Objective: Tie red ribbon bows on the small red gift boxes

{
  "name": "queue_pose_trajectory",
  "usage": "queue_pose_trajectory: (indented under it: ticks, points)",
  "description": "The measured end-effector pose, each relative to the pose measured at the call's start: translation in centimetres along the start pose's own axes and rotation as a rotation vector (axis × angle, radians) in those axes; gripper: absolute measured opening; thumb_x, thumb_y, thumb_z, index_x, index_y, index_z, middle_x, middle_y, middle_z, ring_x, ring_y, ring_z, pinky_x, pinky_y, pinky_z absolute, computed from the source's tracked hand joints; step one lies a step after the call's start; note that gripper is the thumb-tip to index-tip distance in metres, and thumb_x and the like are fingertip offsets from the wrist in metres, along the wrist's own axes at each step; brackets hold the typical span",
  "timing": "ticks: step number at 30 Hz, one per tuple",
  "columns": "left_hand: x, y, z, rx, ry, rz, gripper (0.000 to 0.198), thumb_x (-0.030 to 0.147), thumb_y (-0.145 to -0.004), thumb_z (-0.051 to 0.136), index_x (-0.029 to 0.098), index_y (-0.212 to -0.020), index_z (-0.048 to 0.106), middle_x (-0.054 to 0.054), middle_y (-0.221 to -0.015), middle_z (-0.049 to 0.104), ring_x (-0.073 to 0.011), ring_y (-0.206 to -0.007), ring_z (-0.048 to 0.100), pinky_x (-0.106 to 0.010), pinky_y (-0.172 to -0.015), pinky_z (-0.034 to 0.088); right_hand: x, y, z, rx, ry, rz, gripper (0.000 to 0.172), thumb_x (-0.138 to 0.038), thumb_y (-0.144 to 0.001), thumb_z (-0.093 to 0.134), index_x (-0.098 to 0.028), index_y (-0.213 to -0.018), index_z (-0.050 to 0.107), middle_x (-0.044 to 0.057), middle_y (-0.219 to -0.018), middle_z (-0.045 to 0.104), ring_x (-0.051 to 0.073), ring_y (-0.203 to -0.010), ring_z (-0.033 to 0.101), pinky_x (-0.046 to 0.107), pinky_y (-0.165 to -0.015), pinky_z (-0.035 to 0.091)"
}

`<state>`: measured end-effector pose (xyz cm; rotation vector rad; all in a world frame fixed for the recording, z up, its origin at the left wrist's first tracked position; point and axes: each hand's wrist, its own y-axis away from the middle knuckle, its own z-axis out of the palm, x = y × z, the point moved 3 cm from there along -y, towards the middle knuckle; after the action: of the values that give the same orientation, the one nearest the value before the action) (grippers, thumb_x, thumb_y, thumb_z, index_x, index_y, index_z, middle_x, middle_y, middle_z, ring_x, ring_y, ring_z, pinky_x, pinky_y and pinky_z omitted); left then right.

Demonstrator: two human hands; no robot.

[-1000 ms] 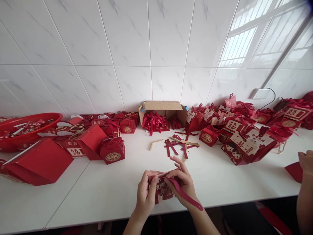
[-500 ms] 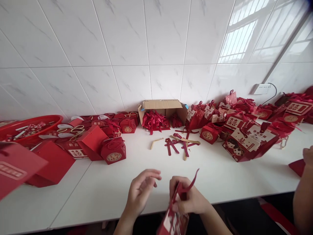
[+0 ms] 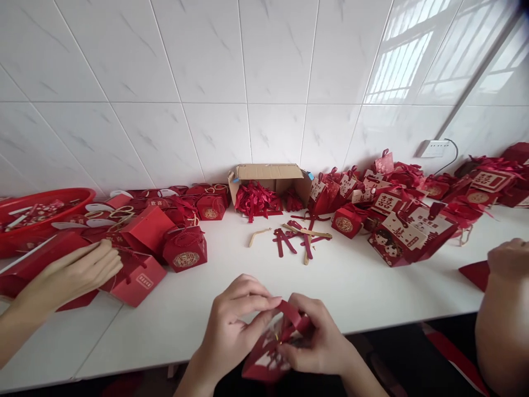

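Note:
Just past the table's front edge, a red gift box [image 3: 261, 357] with printed white and dark patterns is held low and tilted. My right hand [image 3: 318, 337] is closed around its top, thumb on the near side. From the box's top a dark red ribbon [image 3: 290, 313] rises in a loop. My left hand [image 3: 239, 314] pinches this ribbon between thumb and fingertips. The fingers partly hide where ribbon and box meet. On the table beyond my hands lie several loose ribbon strips [image 3: 285, 242].
Against the wall stands a cardboard box [image 3: 268, 172] of ribbons. Finished-looking red boxes crowd the right [image 3: 413, 231] and left [image 3: 185, 248]. A red basin [image 3: 88, 194] is far left. A co-worker's hand [image 3: 85, 267] touches a red box [image 3: 138, 278]; another person's hand [image 3: 508, 262] is right.
My left hand has moved right and taken hold of the ribbon, which now forms a loop. At left, a co-worker's hand has come into view and a red box has moved right.

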<state>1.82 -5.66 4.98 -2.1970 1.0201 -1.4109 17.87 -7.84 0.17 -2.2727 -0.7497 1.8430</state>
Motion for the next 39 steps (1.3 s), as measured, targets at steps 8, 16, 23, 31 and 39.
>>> queue_pose_trajectory:
  ticks: [8,16,23,31,39]
  points:
    - [1.4,1.5,-0.6,-0.186,0.256,-0.47,0.019,0.021,-0.081,0.064,0.022,-0.094,0.077,-0.008,-0.082,0.076,-0.0232,-0.075,0.071,-0.031,-0.07,0.057,-2.9,-0.5,-0.3,0.074,0.157,-0.394,0.022,-0.015,-0.069,0.067,-0.023,-0.081,0.051,-0.002,-0.071,0.06,0.015,-0.066,0.057,0.03,-0.065,0.041]
    - [2.0,2.0,-0.5,-0.156,0.322,-0.442,0.021,0.018,-0.084,0.059,0.022,-0.097,0.076,-0.007,-0.087,0.076,-0.0225,-0.08,0.07,-0.031,-0.073,0.056,-3.2,-0.4,0.1,0.073,0.179,-0.383,0.023,-0.014,-0.069,0.068,-0.023,-0.08,0.05,-0.002,-0.071,0.058,0.015,-0.066,0.056,0.03,-0.065,0.041]
    - [2.0,2.2,-0.3,-0.114,0.295,-0.404,0.021,0.018,-0.084,0.059,0.024,-0.096,0.075,-0.006,-0.085,0.075,-0.0213,-0.079,0.071,-0.03,-0.073,0.058,-2.9,-0.3,0.2,0.085,0.151,-0.369,0.022,-0.014,-0.07,0.067,-0.023,-0.077,0.049,-0.002,-0.07,0.058,0.014,-0.064,0.054,0.03,-0.063,0.042]
    - [2.5,5.0,-0.8,0.043,0.072,-0.28,0.038,0.019,-0.076,0.066,0.031,-0.112,0.069,-0.007,-0.102,0.072,-0.0268,-0.097,0.067,-0.038,-0.089,0.055,-2.5,0.1,-0.2,0.176,0.101,-0.491,0.041,-0.012,-0.072,0.064,-0.028,-0.11,0.059,0.004,-0.082,0.066,0.019,-0.068,0.059,0.036,-0.064,0.046]
    - [2.2,3.9,-0.5,-0.106,0.15,-0.159,0.045,0.005,-0.075,0.063,0.029,-0.113,0.058,-0.007,-0.103,0.069,-0.0231,-0.092,0.067,-0.034,-0.083,0.056,-2.4,0.0,-0.3,0.154,0.035,-0.503,0.008,-0.028,-0.082,0.066,-0.029,-0.09,0.067,0.003,-0.075,0.063,0.016,-0.064,0.057,0.034,-0.063,0.044]
